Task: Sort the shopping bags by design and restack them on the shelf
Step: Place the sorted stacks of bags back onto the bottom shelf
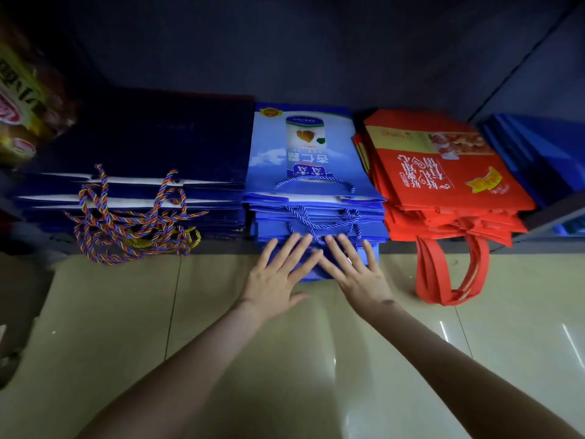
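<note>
Three stacks of flat shopping bags lie side by side on a low shelf. The dark navy stack (148, 153) with multicolour twisted rope handles is at the left. In the middle sits the bright blue stack (310, 160), its top bag printed with a can. Red bags (443, 172) with red strap handles form the right stack. My left hand (278, 270) and my right hand (354, 267) press side by side, fingers straight and spread, against the front edge of the blue stack's lowest bags, which stick out over the floor.
A shiny tiled floor (285, 359) runs in front of the shelf. Red strap handles (449, 274) hang over it at the right. More blue bags (538, 153) lie behind a shelf post at far right. A yellow printed package (25, 99) stands at far left.
</note>
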Action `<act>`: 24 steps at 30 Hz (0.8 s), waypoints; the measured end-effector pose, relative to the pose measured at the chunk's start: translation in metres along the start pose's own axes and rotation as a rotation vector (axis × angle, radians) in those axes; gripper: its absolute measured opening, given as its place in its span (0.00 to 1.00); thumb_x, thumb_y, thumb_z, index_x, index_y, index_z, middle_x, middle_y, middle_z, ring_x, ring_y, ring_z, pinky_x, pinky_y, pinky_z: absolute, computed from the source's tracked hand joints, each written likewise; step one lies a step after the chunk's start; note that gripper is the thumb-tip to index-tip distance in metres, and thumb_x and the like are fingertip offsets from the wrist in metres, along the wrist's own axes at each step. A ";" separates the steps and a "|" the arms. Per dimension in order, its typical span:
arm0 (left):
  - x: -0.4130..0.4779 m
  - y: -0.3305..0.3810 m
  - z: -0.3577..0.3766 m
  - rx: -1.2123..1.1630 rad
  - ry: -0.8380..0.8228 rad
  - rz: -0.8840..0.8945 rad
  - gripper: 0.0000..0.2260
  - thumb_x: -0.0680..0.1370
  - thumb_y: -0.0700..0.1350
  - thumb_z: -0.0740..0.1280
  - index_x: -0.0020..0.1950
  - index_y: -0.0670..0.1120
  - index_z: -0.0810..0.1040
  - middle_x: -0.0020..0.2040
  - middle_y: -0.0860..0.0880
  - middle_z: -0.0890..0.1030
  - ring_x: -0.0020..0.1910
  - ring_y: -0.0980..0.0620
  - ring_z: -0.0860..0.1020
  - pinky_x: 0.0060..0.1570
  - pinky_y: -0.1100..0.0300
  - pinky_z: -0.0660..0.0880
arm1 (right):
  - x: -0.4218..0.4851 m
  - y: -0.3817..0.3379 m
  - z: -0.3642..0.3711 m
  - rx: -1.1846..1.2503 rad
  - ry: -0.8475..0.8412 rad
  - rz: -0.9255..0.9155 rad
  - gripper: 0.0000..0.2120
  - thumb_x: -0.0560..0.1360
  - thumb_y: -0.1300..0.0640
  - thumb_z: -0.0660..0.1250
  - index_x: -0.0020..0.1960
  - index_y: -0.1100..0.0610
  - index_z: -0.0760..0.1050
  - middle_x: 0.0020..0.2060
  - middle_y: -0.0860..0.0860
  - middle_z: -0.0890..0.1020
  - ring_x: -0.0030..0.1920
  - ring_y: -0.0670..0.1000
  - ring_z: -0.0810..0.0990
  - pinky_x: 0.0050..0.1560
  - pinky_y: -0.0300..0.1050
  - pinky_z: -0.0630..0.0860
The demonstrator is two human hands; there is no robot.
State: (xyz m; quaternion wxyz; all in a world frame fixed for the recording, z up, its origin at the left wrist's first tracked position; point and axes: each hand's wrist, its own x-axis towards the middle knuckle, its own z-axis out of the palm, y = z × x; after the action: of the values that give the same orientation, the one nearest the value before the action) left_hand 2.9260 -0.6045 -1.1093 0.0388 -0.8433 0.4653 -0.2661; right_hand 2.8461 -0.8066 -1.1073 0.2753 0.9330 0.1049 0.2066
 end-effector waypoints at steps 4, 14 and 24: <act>-0.003 -0.002 0.015 0.131 0.029 -0.002 0.52 0.67 0.48 0.73 0.77 0.48 0.37 0.77 0.43 0.38 0.76 0.44 0.38 0.73 0.46 0.40 | 0.001 0.001 0.004 -0.024 0.034 -0.041 0.35 0.74 0.65 0.54 0.78 0.54 0.45 0.74 0.54 0.56 0.75 0.56 0.52 0.74 0.61 0.43; 0.030 -0.028 -0.015 0.287 0.168 -0.151 0.29 0.80 0.44 0.51 0.78 0.43 0.40 0.77 0.41 0.40 0.76 0.43 0.41 0.72 0.42 0.38 | 0.031 0.026 -0.024 0.138 0.078 0.141 0.58 0.62 0.57 0.76 0.78 0.56 0.39 0.76 0.57 0.40 0.77 0.54 0.41 0.72 0.61 0.42; 0.021 -0.040 0.001 0.267 0.095 -0.150 0.35 0.77 0.44 0.55 0.77 0.45 0.35 0.76 0.42 0.35 0.76 0.42 0.39 0.73 0.43 0.37 | 0.063 0.013 -0.013 0.116 -0.053 0.245 0.63 0.57 0.54 0.80 0.78 0.53 0.40 0.77 0.59 0.45 0.76 0.56 0.41 0.73 0.60 0.40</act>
State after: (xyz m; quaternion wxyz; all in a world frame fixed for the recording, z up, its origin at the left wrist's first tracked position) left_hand 2.9666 -0.5991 -1.0890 0.1086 -0.8495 0.3626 -0.3675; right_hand 2.8982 -0.7919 -1.0696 0.1964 0.9583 -0.0052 0.2076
